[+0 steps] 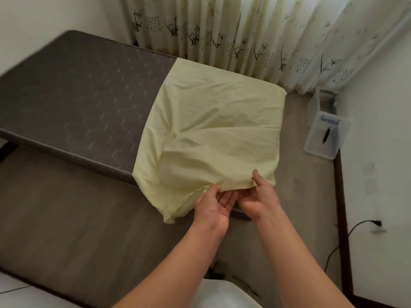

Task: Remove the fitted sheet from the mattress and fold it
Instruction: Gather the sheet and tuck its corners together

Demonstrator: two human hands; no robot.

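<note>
From my remote feed, I am seeing a dark grey mattress (84, 90) lying bare along its left part, with a pale yellow fitted sheet (213, 121) covering its right end and hanging wrinkled over the near corner.

We see a room in soft, even daylight that filters through the pale curtains (255, 34) at the top. Shadows are faint, with a dark band under the mattress (77, 85) edge. No harsh glare shows. The wide-angle lens bends straight lines near the borders, and the whole picture looks slightly soft, most at the left edge.
</note>
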